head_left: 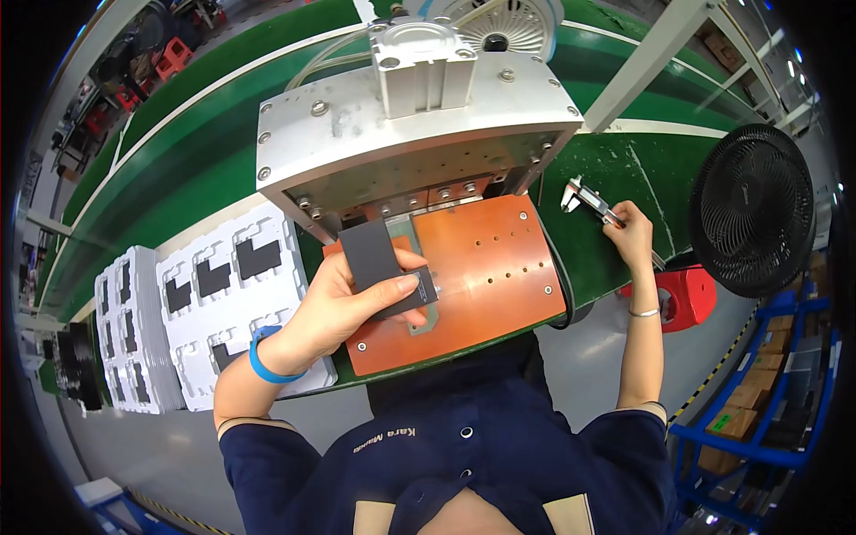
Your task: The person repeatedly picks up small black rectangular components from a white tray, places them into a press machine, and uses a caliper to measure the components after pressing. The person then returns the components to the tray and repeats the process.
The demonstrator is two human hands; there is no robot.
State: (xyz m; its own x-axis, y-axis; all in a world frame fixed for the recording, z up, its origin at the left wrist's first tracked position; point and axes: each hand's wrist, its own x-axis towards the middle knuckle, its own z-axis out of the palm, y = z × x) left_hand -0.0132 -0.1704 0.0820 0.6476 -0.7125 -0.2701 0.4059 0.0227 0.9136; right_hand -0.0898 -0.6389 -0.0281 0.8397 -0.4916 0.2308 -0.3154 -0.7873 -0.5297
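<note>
Your left hand (pixel 343 299) grips a dark grey rectangular block (pixel 379 263), thumb across its face and fingers closed beneath, holding it over the orange base plate (pixel 486 267) just in front of the aluminium press head (pixel 410 134). Your right hand (pixel 631 230) closes on the handle end of a metal caliper (pixel 588 201) lying on the green bench (pixel 624 160). White trays (pixel 227 294) holding similar blocks sit to your left.

Dark grey block (pixel 379 260); orange plate (pixel 486 267); green bench (pixel 615 178); white trays (pixel 227 294); blue wristband (pixel 265 355); black fan (pixel 753 209).
</note>
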